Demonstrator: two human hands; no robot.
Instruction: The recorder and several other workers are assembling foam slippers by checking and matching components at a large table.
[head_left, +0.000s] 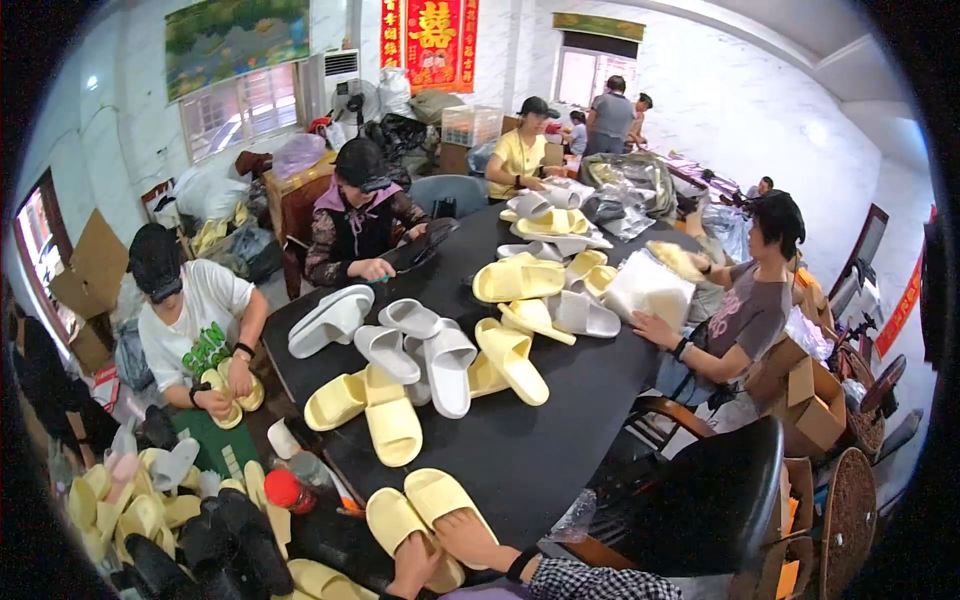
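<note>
A pair of pale yellow slide slippers lies side by side at the near edge of the black table [540,445], toes pointing away from me. My left hand [412,568] grips the left yellow slipper [392,512], its fingers partly hidden in the foot opening. On the right yellow slipper [440,494] is my right hand [468,538], fingertips tucked in behind the strap. Just beyond them rests another yellow slipper [392,425], with a grey slipper [449,368] past it.
Several more yellow and grey slippers are piled along the table. A red-lidded jar [288,490] stands to my left, near a heap of yellow and black slippers [140,510]. Co-workers sit around the table; one holds a white bag [650,288]. A black chair [700,500] is at my right.
</note>
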